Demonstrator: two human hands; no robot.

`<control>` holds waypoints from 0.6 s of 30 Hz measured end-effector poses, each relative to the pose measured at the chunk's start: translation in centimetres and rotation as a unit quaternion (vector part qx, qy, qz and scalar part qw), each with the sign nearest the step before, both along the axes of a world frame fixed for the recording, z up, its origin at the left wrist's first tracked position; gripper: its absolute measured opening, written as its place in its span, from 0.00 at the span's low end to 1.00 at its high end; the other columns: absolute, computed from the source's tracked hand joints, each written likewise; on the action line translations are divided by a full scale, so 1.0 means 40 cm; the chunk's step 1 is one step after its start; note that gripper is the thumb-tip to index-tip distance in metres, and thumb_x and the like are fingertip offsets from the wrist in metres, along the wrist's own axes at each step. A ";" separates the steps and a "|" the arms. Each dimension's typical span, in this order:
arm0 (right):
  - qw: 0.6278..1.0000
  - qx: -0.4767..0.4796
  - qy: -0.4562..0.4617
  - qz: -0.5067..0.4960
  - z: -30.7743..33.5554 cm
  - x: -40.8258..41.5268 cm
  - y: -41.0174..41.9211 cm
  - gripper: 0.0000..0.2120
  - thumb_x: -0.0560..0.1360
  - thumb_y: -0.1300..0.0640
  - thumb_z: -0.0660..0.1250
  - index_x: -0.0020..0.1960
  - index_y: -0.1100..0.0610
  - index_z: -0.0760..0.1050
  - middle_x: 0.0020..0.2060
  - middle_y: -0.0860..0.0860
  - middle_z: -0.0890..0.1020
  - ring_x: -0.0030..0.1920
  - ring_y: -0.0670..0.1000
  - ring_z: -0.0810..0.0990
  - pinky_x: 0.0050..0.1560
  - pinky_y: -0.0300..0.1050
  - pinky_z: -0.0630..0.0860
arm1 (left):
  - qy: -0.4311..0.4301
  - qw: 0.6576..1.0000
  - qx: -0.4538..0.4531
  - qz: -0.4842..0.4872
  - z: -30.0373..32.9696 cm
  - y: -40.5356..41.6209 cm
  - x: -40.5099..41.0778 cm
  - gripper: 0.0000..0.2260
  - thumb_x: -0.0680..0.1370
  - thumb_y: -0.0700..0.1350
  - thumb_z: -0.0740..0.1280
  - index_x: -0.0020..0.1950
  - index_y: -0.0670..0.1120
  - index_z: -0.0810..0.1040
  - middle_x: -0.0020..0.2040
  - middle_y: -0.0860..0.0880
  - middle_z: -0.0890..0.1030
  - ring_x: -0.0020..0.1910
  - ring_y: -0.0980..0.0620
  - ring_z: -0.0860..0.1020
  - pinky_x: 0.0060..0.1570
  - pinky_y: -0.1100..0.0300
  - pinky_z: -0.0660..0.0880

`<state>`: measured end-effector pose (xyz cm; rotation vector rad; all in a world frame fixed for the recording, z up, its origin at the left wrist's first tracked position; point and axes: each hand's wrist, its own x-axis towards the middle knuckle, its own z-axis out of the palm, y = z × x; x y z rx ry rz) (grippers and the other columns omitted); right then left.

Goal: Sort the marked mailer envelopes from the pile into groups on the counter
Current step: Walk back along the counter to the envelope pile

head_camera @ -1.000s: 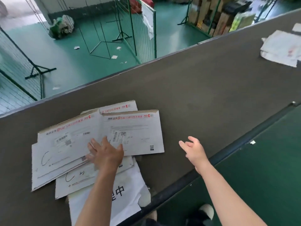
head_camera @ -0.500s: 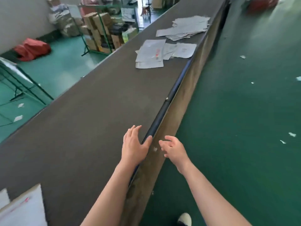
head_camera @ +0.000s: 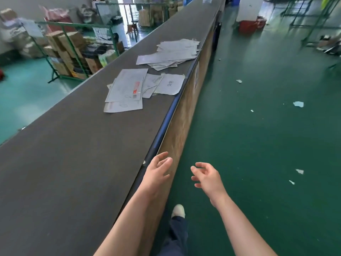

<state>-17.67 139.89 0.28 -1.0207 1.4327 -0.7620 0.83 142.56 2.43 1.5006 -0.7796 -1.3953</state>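
Item 1: my left hand (head_camera: 158,172), empty, fingers loosely spread, at the table (head_camera: 73,154) edge. Item 2: my right hand (head_camera: 207,176), empty, fingers relaxed, over the green floor (head_camera: 258,135). Item 3: 2 mailer envelope groups, near group (head_camera: 127,91), far group (head_camera: 171,53), on the table well ahead.

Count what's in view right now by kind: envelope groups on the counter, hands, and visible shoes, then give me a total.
Envelope groups on the counter: 2, the nearer group and the farther group
Hands: 2, left hand and right hand, both empty
Shoes: 1, a light shoe
Total: 5
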 end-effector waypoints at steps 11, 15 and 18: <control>0.998 -0.021 0.052 0.014 0.072 0.058 -0.744 0.08 0.80 0.53 0.71 0.59 0.52 0.78 0.50 0.51 0.84 0.49 0.52 0.86 0.49 0.50 0.83 | 0.104 0.994 0.000 0.035 0.017 -0.739 0.069 0.13 0.83 0.42 0.67 0.68 0.46 0.75 0.63 0.45 0.82 0.62 0.46 0.81 0.59 0.47 0.81; 0.999 0.008 0.043 -0.023 0.044 0.007 -0.933 0.06 0.80 0.54 0.71 0.57 0.52 0.78 0.51 0.52 0.84 0.49 0.53 0.86 0.50 0.51 0.83 | 0.096 0.995 0.010 0.024 0.008 -0.953 0.050 0.13 0.82 0.42 0.68 0.67 0.46 0.76 0.60 0.46 0.84 0.59 0.48 0.83 0.59 0.47 0.82; 0.998 0.025 0.038 -0.044 0.007 -0.041 -1.083 0.05 0.80 0.54 0.70 0.56 0.52 0.79 0.52 0.52 0.84 0.48 0.53 0.86 0.50 0.52 0.83 | 0.076 0.996 0.025 0.030 -0.017 -1.108 0.032 0.13 0.82 0.42 0.70 0.66 0.46 0.77 0.59 0.45 0.84 0.57 0.47 0.84 0.58 0.47 0.82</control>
